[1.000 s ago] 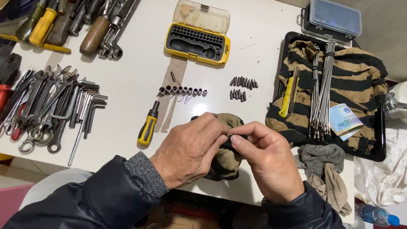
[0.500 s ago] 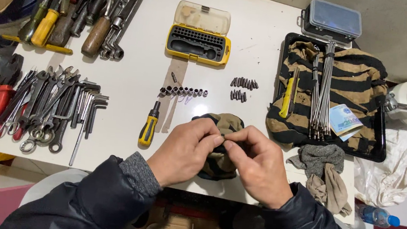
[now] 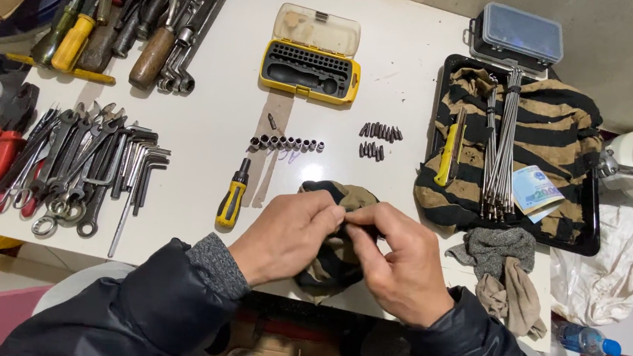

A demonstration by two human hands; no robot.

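Down at the near edge of the white tabletop (image 3: 205,138), both hands have drifted a touch lower and closer to the body than a second ago, and the striped tan-and-black cloth rag (image 3: 332,259) has slid along under them. Otherwise nothing's really changed: same pinching pose, so whatever tiny part is being fiddled with is still being fiddled with, I'd guess.

Left hand (image 3: 285,236) comes in from the lower left, knuckles up, fingers curled with thumb and forefinger pinched toward the middle. Right hand (image 3: 400,265) mirrors it from the right, fingertips meeting the left's right over the rag. Both are clenched in a fine pinch, but what's between the fingertips is too small to make out, so can't tell if it's a bit, a screw or just a fold of rag.

Nearby: a yellow-handled stubby screwdriver (image 3: 232,203) just left of the left hand, a row of small dark sockets (image 3: 286,144) above it, two little clusters of driver bits (image 3: 378,140), and the open yellow bit-set case (image 3: 310,64) further back
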